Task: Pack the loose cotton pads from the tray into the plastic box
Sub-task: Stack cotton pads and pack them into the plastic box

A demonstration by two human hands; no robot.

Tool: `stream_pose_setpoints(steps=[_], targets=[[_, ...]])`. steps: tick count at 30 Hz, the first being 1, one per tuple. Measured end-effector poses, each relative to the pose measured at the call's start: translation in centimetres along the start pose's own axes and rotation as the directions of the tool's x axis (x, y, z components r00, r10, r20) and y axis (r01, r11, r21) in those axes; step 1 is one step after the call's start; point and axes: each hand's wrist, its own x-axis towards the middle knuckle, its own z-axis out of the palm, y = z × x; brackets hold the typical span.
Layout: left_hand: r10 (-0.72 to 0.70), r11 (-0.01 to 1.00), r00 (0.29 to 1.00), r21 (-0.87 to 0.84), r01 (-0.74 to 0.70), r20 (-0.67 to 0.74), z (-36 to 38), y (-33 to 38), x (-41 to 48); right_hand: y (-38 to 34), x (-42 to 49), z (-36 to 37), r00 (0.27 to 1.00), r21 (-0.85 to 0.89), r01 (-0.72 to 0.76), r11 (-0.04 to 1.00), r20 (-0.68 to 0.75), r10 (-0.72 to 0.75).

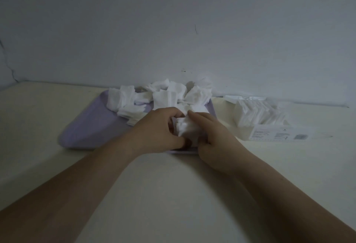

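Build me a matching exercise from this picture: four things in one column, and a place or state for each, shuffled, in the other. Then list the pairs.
Things
1. tray
2. plastic box
3. bunch of pads
4. loose pads

Places or states
a. gripped between left hand and right hand
b. lilac, on the table
c. heaped at the tray's far end
d. right of the tray, with a row of pads standing in it

Pairs: 1-b, 2-d, 3-a, 4-c

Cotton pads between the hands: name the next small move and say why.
Probably lift the bunch rightward to the plastic box: left hand and right hand both grip it at the tray's near edge, and the box stands open, partly filled.
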Motion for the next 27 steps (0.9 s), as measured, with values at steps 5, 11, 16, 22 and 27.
stream_pose_setpoints(steps=[5,11,16,22,27], targets=[[0.025,0.996,0.999,0.082,-0.027,0.021,-0.2,-0.1,-0.2,0.1,0.0,0.3,0.998,-0.045,0.061,0.997,-0.007,-0.062],[0.115,0.984,0.993,0.142,-0.108,-0.041,0.7,-0.3,-0.1,0.8,0.3,0.6,0.982,-0.08,0.136,0.987,-0.119,-0.145],[0.139,0.986,0.99,0.101,-0.136,-0.02,0.6,-0.2,-0.1,0.3,0.0,0.4,0.983,-0.154,0.165,0.974,-0.054,-0.175],[0.059,0.983,0.997,-0.17,-0.067,-0.052,0.6,0.3,-0.1,0.7,0.5,-0.3,0.977,0.244,-0.007,0.97,-0.203,0.058],[-0.06,0.87,0.998,-0.491,0.043,-0.02,0.8,3.1,-0.1,0.0,0.8,-2.3,0.966,0.556,-0.065,0.828,-0.172,0.191]])
